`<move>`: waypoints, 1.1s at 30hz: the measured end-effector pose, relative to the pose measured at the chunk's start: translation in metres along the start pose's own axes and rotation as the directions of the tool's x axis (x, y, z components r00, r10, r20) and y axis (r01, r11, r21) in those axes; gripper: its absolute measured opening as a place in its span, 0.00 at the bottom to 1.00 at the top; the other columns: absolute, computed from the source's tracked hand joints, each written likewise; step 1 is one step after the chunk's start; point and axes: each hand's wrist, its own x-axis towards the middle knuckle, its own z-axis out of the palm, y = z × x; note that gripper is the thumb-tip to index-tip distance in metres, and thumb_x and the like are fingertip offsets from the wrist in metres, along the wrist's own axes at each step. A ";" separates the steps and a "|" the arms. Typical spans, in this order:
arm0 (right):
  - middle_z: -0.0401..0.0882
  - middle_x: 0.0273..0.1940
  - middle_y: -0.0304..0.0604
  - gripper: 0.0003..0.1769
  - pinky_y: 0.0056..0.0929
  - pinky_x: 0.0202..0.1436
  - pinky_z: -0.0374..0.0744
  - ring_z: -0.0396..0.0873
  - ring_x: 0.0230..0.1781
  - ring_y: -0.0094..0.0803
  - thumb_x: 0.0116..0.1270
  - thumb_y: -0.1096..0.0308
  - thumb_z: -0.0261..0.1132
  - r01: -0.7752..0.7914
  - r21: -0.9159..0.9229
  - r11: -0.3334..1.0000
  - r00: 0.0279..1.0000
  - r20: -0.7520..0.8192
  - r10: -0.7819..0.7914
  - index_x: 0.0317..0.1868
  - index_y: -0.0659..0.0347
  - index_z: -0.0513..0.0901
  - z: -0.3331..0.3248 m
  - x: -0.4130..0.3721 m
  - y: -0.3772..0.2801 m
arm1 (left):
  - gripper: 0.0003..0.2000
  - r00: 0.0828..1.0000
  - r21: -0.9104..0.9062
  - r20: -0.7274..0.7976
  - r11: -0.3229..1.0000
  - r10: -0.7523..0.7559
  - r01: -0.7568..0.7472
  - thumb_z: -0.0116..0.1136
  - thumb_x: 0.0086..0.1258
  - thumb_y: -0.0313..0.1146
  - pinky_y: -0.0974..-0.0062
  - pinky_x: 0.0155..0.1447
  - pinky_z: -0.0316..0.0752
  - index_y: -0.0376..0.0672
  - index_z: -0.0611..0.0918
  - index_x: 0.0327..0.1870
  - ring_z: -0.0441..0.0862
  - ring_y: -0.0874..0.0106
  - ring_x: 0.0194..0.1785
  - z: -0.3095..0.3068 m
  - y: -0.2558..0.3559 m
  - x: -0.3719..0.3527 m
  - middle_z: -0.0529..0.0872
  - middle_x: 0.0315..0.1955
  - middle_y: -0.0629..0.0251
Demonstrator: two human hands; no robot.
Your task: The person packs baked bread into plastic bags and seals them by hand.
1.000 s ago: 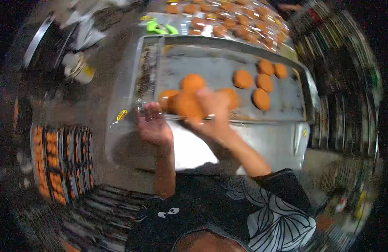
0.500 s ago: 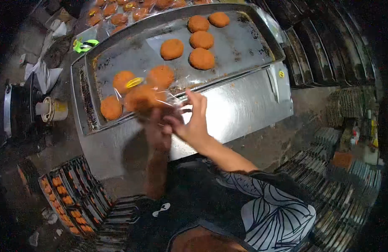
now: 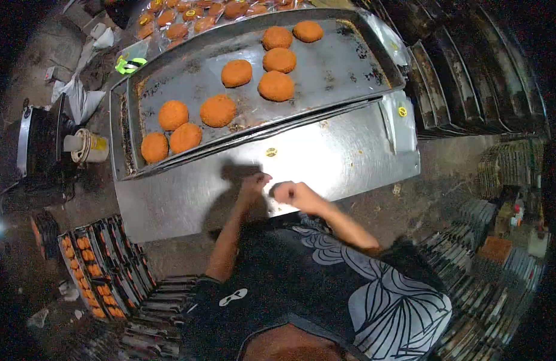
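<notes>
In the head view, the left hand (image 3: 255, 180) and the right hand (image 3: 288, 192) are close together above the shiny, flat steel worktop (image 3: 350, 156), near its front edge. Both are curled into loose fists. They are blurred, so I cannot tell whether either holds anything.

A small round yellow disc (image 3: 271, 152) lies on the worktop just beyond the hands. Behind it sits a long dark metal baking tray (image 3: 344, 66) holding nine round orange breaded patties (image 3: 218, 111), well apart from both hands. A white cup with a yellow band (image 3: 88, 147) stands left of the tray. Black crates of small orange pieces (image 3: 91, 271) sit on the floor at lower left.
</notes>
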 end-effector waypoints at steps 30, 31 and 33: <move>0.68 0.48 0.58 0.30 0.44 0.51 0.67 0.64 0.51 0.52 0.52 0.56 0.62 0.045 -0.887 0.459 0.935 -0.124 -0.331 0.54 0.60 0.68 0.007 0.230 -0.092 | 0.10 0.626 -0.689 -0.696 0.081 -0.352 -0.720 0.46 0.64 0.36 0.62 0.53 0.70 0.39 0.71 0.41 0.74 0.69 0.43 -0.180 0.092 -0.034 0.74 0.36 0.63; 0.68 0.49 0.58 0.33 0.44 0.52 0.67 0.64 0.51 0.53 0.51 0.54 0.63 0.003 -0.883 0.469 0.974 -0.104 -0.202 0.55 0.60 0.67 0.007 0.238 -0.091 | 0.12 0.640 -0.677 -0.707 0.027 -0.300 -0.735 0.46 0.64 0.36 0.58 0.56 0.67 0.39 0.70 0.43 0.73 0.69 0.46 -0.189 0.088 -0.041 0.73 0.37 0.62; 0.68 0.49 0.55 0.32 0.44 0.51 0.66 0.64 0.50 0.52 0.50 0.56 0.64 0.055 -0.781 0.622 0.938 -0.173 -0.300 0.54 0.59 0.68 0.011 0.230 -0.090 | 0.13 0.618 -0.676 -0.676 0.004 -0.401 -0.737 0.40 0.66 0.40 0.53 0.60 0.61 0.44 0.76 0.38 0.75 0.60 0.49 -0.206 0.071 -0.046 0.79 0.42 0.57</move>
